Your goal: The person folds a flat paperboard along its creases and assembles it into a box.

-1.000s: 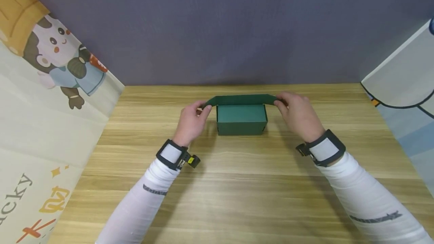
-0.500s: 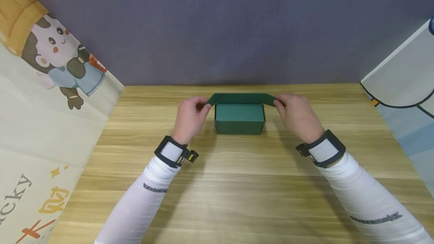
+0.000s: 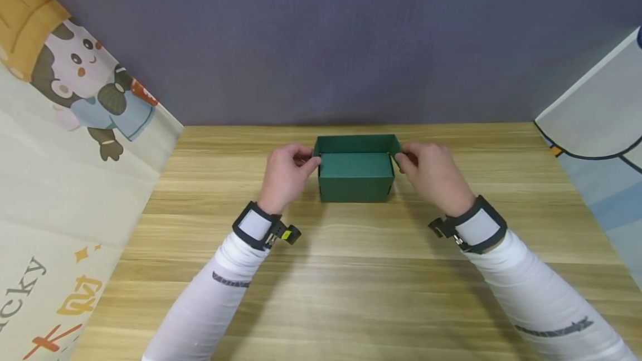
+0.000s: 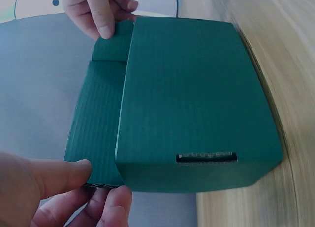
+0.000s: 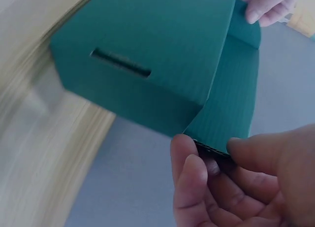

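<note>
A small dark green cardboard box (image 3: 355, 189) stands on the wooden table near its far edge. Its raised rear flap (image 3: 356, 144) rises behind the flat top panel (image 3: 356, 165), with a folded tab at each end. My left hand (image 3: 285, 178) pinches the left end tab between thumb and fingers. At the other end, my right hand (image 3: 437, 176) pinches the right tab (image 5: 209, 147) the same way. The left wrist view shows a narrow slot (image 4: 206, 158) low on the box's front panel; another slot (image 5: 120, 63) appears in the right wrist view.
The wood-grain table (image 3: 341, 288) stretches toward me. A grey-blue backdrop (image 3: 351, 43) rises right behind its far edge. Printed cartoon panels flank it, a left panel (image 3: 45, 194) and a right panel (image 3: 597, 110).
Both hands have drawn inward toward the box. The end tabs, spread outward before, now fold forward against its sides, and the rear flap stands taller.
</note>
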Action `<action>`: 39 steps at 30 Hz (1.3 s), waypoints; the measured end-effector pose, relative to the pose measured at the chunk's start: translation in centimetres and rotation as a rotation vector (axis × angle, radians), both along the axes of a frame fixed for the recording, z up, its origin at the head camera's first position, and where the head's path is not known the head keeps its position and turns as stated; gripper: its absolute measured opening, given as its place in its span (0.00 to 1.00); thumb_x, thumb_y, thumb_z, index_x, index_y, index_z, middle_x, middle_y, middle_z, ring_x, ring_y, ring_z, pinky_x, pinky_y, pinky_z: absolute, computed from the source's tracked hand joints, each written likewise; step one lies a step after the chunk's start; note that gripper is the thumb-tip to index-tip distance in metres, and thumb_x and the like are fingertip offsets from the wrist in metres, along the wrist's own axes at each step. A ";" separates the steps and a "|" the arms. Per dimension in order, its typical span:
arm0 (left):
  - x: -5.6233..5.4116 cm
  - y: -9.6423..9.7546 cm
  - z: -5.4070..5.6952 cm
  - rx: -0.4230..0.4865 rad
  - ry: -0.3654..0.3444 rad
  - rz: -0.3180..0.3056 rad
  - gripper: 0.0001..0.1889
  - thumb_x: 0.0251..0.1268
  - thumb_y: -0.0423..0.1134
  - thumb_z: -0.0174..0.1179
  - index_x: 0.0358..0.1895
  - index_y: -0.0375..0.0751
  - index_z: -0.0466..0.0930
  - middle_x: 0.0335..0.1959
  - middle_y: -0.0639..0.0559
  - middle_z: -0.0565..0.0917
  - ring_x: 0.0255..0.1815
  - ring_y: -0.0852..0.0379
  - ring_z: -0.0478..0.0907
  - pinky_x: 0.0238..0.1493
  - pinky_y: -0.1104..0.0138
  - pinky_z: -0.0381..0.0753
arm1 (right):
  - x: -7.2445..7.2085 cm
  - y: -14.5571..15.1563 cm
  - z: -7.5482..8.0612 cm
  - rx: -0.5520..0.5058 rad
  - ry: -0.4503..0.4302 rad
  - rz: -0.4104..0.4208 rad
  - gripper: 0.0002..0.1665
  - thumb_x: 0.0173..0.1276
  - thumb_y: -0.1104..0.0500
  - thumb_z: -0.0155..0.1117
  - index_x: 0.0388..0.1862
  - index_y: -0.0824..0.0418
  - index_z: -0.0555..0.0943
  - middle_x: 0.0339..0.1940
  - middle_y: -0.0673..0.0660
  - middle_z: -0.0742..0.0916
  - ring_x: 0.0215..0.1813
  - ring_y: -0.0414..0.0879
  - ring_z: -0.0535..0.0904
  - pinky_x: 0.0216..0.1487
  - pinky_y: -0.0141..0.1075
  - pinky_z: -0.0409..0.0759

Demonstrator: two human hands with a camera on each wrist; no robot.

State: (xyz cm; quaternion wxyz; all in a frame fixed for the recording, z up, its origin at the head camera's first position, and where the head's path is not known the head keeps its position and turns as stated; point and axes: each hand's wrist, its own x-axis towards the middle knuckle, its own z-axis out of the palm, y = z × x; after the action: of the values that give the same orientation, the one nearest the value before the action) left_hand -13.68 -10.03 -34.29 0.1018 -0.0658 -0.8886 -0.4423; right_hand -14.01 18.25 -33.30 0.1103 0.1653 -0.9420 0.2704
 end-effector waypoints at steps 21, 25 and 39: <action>0.7 0.4 0.5 0.164 -0.173 -0.011 0.13 0.63 0.45 0.65 0.45 0.41 0.84 0.39 0.51 0.84 0.34 0.53 0.84 0.34 0.63 0.85 | 0.8 -0.5 0.3 -0.078 -0.150 -0.055 0.13 0.72 0.50 0.58 0.38 0.56 0.85 0.24 0.51 0.86 0.26 0.42 0.80 0.25 0.36 0.74; 0.8 0.3 0.5 0.189 -0.186 -0.019 0.13 0.63 0.45 0.65 0.45 0.41 0.83 0.39 0.50 0.84 0.34 0.52 0.84 0.34 0.61 0.86 | 0.9 -0.6 0.2 -0.088 -0.146 -0.049 0.15 0.73 0.49 0.57 0.40 0.57 0.85 0.24 0.51 0.86 0.26 0.42 0.79 0.25 0.36 0.73; 0.7 0.3 0.6 0.271 -0.250 -0.018 0.14 0.65 0.45 0.63 0.46 0.40 0.83 0.39 0.47 0.84 0.37 0.49 0.85 0.34 0.63 0.86 | 1.0 -0.5 0.2 -0.087 -0.152 -0.041 0.15 0.73 0.49 0.56 0.43 0.58 0.84 0.25 0.51 0.85 0.26 0.42 0.78 0.26 0.36 0.73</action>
State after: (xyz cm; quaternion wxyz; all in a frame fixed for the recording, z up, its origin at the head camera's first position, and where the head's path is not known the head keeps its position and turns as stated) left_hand -12.96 -9.76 -33.65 -0.0053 -0.0041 -0.8261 -0.5634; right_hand -13.06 17.71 -33.11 0.0511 0.1200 -0.9382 0.3206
